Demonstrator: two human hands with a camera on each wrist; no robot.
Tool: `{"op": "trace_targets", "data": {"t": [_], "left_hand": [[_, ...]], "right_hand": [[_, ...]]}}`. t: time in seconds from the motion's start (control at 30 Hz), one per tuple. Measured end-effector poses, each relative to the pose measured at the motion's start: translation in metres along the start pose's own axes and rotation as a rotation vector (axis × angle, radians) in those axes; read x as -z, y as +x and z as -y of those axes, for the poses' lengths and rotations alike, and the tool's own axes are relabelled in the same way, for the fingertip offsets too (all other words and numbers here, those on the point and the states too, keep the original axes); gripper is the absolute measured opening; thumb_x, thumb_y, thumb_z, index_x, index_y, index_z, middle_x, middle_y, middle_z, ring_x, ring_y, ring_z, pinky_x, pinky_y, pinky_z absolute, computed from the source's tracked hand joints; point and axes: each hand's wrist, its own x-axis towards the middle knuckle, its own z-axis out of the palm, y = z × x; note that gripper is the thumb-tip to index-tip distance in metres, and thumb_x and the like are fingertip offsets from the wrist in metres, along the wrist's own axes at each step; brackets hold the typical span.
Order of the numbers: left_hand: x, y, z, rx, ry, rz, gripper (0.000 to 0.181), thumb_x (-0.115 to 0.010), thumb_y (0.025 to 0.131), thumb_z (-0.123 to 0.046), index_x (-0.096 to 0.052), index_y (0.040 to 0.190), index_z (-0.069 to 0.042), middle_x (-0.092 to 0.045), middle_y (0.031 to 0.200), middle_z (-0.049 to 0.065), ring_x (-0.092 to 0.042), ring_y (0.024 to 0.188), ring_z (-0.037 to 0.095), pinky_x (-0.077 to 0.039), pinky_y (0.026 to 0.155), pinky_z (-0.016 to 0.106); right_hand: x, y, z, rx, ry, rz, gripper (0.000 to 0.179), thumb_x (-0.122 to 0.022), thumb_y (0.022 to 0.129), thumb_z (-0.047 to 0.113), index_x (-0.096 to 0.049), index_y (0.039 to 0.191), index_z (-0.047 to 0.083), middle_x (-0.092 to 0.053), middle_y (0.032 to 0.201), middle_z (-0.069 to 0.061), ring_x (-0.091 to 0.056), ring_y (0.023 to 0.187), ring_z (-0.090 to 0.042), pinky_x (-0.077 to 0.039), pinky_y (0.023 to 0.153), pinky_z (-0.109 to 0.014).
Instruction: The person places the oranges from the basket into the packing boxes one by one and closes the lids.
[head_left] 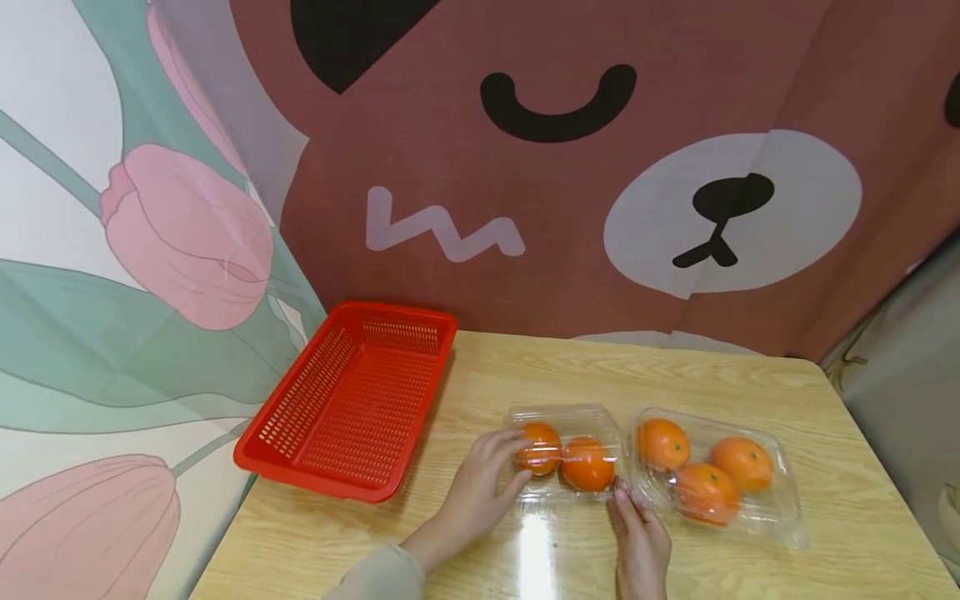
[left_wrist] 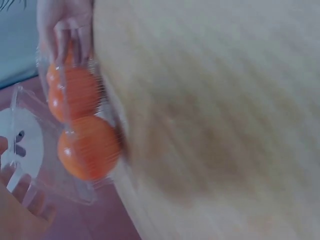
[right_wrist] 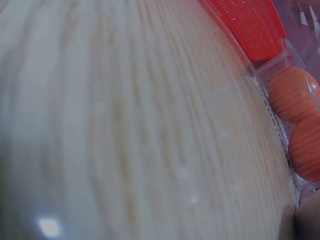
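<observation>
Two oranges (head_left: 588, 464) sit side by side in a clear plastic clamshell box (head_left: 577, 414) on the wooden table. My left hand (head_left: 480, 479) is at the box's left end, thumb and fingers spread apart. In the left wrist view the clear lid (left_wrist: 50, 172) tilts up from the oranges (left_wrist: 89, 147), with the left fingers (left_wrist: 35, 200) at it. My right hand (head_left: 643, 542) pinches the box's front right corner with thumb and fingertips. In the right wrist view only a bit of that hand shows, beside the oranges (right_wrist: 292, 95).
Right beside it, a second clear box (head_left: 783, 492) holds three oranges (head_left: 707, 493). A red perforated basket (head_left: 360, 417) stands at the table's left edge. A printed curtain (head_left: 450, 167) hangs behind the table (head_left: 840, 467), with another printed sheet (head_left: 187, 233) on the left.
</observation>
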Motion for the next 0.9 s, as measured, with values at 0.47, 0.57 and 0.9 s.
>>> {"op": "trace_targets", "data": {"t": [0.47,0.57,0.9], "left_hand": [[-0.01,-0.019,0.015,-0.005,0.109,0.043,0.034,-0.062,0.098,-0.03,-0.061,0.13,-0.021,-0.051,0.143,0.0,-0.046,0.132,0.02,-0.04,0.106,0.047],[-0.011,-0.02,0.016,0.009,0.115,0.035,0.034,-0.063,0.097,-0.031,-0.062,0.13,-0.022,-0.051,0.143,-0.001,-0.046,0.131,0.019,-0.04,0.106,0.046],[-0.009,-0.019,0.017,0.084,0.075,0.019,0.037,-0.07,0.092,-0.023,-0.063,0.128,-0.023,-0.051,0.144,0.0,-0.047,0.131,0.021,-0.044,0.1,0.052]], "right_hand": [[0.003,-0.004,0.001,0.029,0.117,0.066,0.022,-0.054,0.097,-0.007,-0.075,0.097,-0.002,-0.073,0.099,-0.003,-0.068,0.097,-0.01,-0.053,0.088,-0.026],[0.003,-0.008,0.003,0.003,0.145,0.09,0.023,-0.052,0.098,-0.007,-0.074,0.099,-0.004,-0.072,0.099,-0.004,-0.068,0.098,-0.011,-0.053,0.089,-0.027],[-0.007,-0.02,0.016,-0.134,-0.137,0.097,0.024,-0.058,0.101,0.014,-0.077,0.088,0.02,-0.071,0.093,0.009,-0.065,0.091,-0.003,-0.053,0.082,-0.02]]}}
